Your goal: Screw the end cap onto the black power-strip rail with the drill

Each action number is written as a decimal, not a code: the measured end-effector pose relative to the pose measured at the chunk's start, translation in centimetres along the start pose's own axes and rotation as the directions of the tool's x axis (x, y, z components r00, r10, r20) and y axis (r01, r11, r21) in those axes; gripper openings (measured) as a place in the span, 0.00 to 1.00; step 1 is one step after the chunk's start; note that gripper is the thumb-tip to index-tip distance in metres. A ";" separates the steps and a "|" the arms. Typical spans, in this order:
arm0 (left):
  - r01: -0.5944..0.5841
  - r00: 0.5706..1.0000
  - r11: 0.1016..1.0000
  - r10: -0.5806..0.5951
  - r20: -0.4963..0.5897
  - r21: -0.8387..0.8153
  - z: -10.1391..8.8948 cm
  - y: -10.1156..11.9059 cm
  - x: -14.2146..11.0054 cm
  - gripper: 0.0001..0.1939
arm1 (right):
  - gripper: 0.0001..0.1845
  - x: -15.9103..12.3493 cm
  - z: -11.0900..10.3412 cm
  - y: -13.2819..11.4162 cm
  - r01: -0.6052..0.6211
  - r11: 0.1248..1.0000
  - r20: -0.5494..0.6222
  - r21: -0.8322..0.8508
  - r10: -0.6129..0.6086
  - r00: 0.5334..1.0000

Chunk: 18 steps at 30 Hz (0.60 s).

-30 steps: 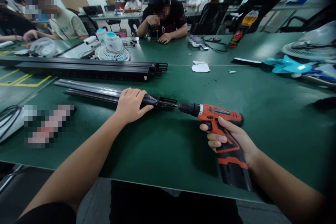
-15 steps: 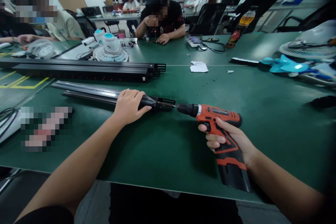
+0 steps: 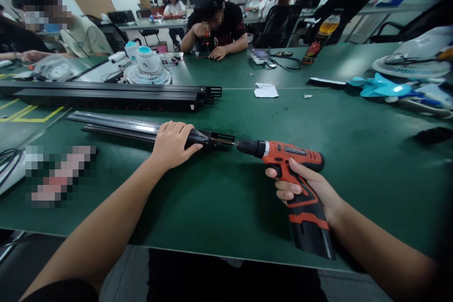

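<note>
My left hand (image 3: 173,145) is closed over the top of a long black profile bar (image 3: 116,123), pressing it to the green table near its right end. That end carries a slotted black bracket (image 3: 222,140). My right hand (image 3: 311,184) grips an orange and black cordless drill (image 3: 292,152) by its handle, with the index finger at the trigger. The drill lies level and points left. Its thin bit reaches the bracket end of the bar; how far in the tip sits is hidden.
More black bars (image 3: 106,96) lie behind. White fan parts (image 3: 148,68) stand at the back left. A paper scrap (image 3: 266,90), a drink bottle (image 3: 321,40) and blue fan blades (image 3: 380,86) lie farther right. A co-worker (image 3: 215,19) sits opposite. A blurred-out item (image 3: 63,174) lies left.
The whole view has shifted slightly. Both hands, the bar and the drill keep the same places relative to each other.
</note>
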<state>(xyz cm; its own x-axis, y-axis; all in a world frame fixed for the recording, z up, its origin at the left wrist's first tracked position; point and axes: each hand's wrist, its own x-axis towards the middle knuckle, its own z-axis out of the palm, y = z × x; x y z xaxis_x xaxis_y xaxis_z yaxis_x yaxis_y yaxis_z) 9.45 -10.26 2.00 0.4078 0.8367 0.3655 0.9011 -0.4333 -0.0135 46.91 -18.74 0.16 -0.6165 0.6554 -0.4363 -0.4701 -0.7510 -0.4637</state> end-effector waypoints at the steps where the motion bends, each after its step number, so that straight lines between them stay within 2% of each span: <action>1: -0.002 1.000 1.000 0.002 -0.003 0.001 0.0 0.0 0.0 0.25 | 0.20 0.0 0.0 0.0 -0.002 1.000 0.001 0.011 0.002 1.000; 11: 0.006 1.000 1.000 -0.006 -0.005 0.017 -0.3 0.2 0.0 0.25 | 0.22 0.2 -0.2 -0.1 -0.026 0.997 0.045 0.077 0.022 0.999; 18: 0.008 1.000 1.000 -0.008 -0.003 0.017 -0.3 0.2 0.1 0.25 | 0.18 0.2 -0.3 -0.2 -0.028 0.999 0.053 0.030 0.026 0.998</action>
<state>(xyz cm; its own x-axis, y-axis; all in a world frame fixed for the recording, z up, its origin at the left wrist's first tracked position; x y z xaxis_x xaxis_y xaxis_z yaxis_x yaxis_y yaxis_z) 9.61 -10.41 2.34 0.4004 0.8390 0.3683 0.9066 -0.4212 -0.0262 47.09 -18.42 -0.09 -0.6612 0.6304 -0.4068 -0.4716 -0.7709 -0.4281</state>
